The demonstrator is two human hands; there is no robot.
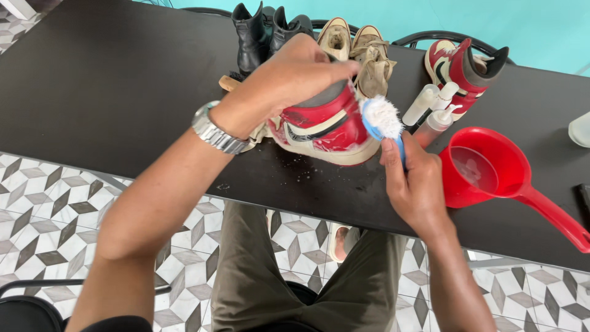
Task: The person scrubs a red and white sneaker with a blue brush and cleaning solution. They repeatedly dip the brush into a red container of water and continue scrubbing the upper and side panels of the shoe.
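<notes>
My left hand (pixel 289 77), with a metal watch on the wrist, grips the top of a red, white and black high-top sneaker (pixel 326 126) that rests on the black table (pixel 110 80). My right hand (pixel 415 184) holds a blue-handled brush (pixel 381 120) whose white bristles press against the sneaker's heel end. Foam and wet specks cover the shoe's side and the table just under it.
A red water scoop (pixel 485 172) with a long handle sits to the right. Three white bottles (pixel 433 107) stand behind the brush. At the back are black boots (pixel 261 31), tan sneakers (pixel 356 46) and the matching red sneaker (pixel 461 67). Patterned floor tiles lie below.
</notes>
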